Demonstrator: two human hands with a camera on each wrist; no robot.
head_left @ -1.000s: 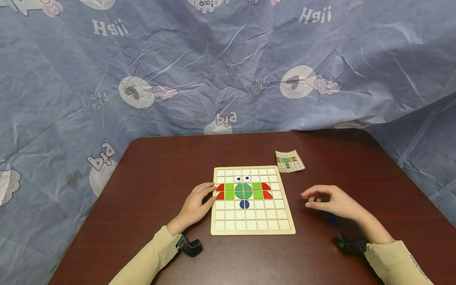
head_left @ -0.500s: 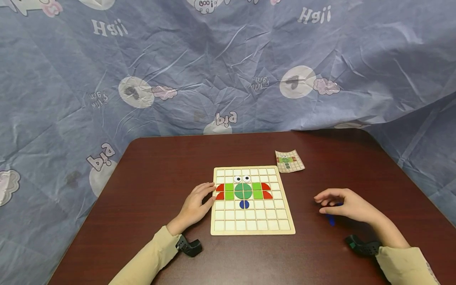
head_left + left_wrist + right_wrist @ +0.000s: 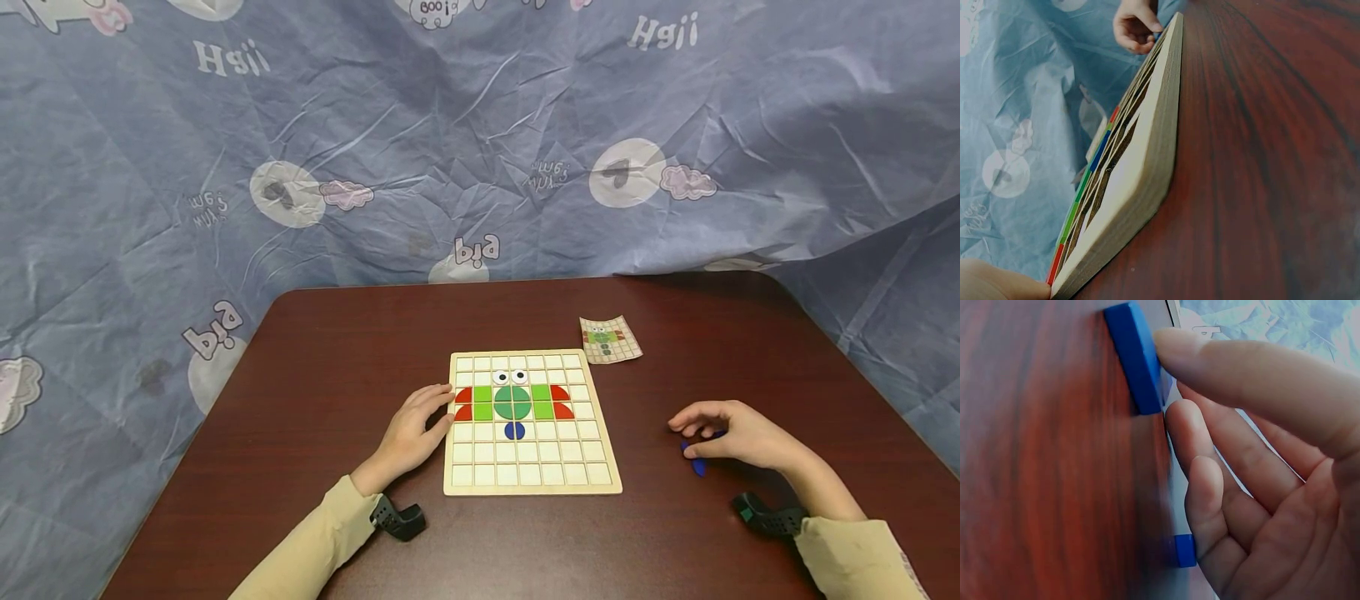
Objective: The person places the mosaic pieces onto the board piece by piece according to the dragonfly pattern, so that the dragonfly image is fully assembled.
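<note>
A square wooden grid board lies on the table with colored tiles set in it. Green quarter tiles form a circle, flanked by light green squares and red pieces. Above are two eye tiles; below is a small blue circle. My left hand rests its fingers and thumb at the board's left edge. Right of the board, my right hand is low over loose blue pieces, thumb tip right at one blue piece. Another blue piece shows beside its curled fingers.
A small pattern card with a similar colored figure lies by the board's upper right corner. Behind the dark wooden table hangs a blue printed cloth. A black wrist strap is on each forearm.
My right hand has moved to the right and down, to the loose blue pieces, more of which now show under it. My left hand and the board have stayed put.
</note>
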